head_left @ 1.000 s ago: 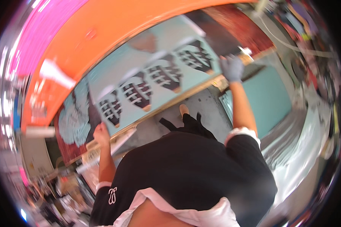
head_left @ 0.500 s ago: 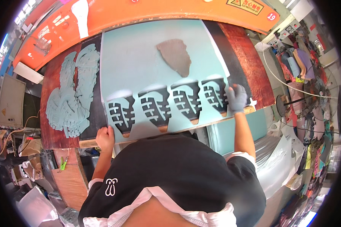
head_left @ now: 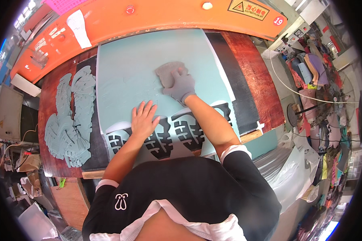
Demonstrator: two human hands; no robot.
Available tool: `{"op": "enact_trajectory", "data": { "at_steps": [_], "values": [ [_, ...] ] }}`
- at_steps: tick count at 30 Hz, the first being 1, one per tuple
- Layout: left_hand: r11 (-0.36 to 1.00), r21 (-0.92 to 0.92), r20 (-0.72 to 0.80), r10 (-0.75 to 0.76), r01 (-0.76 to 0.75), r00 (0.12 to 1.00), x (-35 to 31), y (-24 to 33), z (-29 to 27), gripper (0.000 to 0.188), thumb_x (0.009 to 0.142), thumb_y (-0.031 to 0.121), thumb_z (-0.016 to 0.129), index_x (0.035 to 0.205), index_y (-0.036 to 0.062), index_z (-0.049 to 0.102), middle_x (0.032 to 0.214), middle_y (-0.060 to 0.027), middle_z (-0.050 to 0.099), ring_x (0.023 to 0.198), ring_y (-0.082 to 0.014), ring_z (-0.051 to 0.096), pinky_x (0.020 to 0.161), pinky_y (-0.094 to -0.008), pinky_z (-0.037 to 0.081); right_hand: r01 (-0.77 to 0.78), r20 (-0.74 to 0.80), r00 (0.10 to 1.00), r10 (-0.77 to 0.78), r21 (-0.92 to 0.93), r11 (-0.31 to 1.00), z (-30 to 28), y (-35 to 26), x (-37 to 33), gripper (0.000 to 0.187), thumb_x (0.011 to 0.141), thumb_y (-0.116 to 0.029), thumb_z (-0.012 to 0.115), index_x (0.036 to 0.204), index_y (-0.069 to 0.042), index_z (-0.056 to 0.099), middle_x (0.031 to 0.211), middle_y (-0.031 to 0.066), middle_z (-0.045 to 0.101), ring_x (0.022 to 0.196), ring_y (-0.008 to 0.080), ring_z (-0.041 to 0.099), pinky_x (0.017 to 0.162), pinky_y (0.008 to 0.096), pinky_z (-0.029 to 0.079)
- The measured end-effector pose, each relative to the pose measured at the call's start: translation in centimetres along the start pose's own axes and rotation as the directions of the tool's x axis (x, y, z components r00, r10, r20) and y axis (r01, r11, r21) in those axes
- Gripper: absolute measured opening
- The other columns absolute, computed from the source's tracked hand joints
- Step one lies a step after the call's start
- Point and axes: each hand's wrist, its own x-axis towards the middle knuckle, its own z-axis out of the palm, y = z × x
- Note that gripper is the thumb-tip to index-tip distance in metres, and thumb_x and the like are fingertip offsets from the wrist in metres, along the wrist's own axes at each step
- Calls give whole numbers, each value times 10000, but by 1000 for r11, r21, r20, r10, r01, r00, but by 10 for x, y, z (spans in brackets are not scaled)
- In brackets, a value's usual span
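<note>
A pale blue-green sheet (head_left: 120, 80) lies on the table before me, with a row of patterned openings cut through its near end. My left hand (head_left: 144, 120) is bare and rests on the sheet with its fingers spread, just beyond the openings. My right hand (head_left: 181, 87), in a grey glove, is on a ragged brown-grey cloth (head_left: 168, 72) lying on the sheet. Its thumb and bent fingers grip the cloth; part of the cloth is hidden beneath the hand. My forearms cover some of the cut openings (head_left: 160, 138).
Piled blue-green cut pieces (head_left: 70, 124) lie on the reddish board at left. An orange machine beam (head_left: 161, 18) spans the far side. At right are a reddish board (head_left: 251, 68), a white cable (head_left: 309, 96) and hung coloured pieces (head_left: 313, 72). Clear plastic film (head_left: 281, 168) bulges at lower right.
My right hand has gone from the sheet's near right corner to the brown-grey cloth. My left hand has left the near left edge and now lies on the sheet. The whole view has shifted.
</note>
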Motion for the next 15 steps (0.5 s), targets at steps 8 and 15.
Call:
{"op": "enact_trajectory", "data": {
  "at_steps": [8,15],
  "values": [
    [999,-30,-63,32,-34,998,-4,2,1,472,783,342,639,1194,124,558,1332,-56,463,1232,-288,402,994,-520,285,12,-55,997,48,777,630,-23,86,13,838,575,-430,726,1287,-76,463,1362,187,363,1148,343,465,960,375,412],
    [999,-44,-50,20,-22,999,-6,3,0,467,774,333,649,1186,130,563,1329,-50,467,1227,-288,409,994,-524,285,-33,-92,995,28,-57,998,-26,119,-3,800,579,-495,697,1258,-118,508,1366,141,388,1098,340,494,911,391,432]
  ]
}}
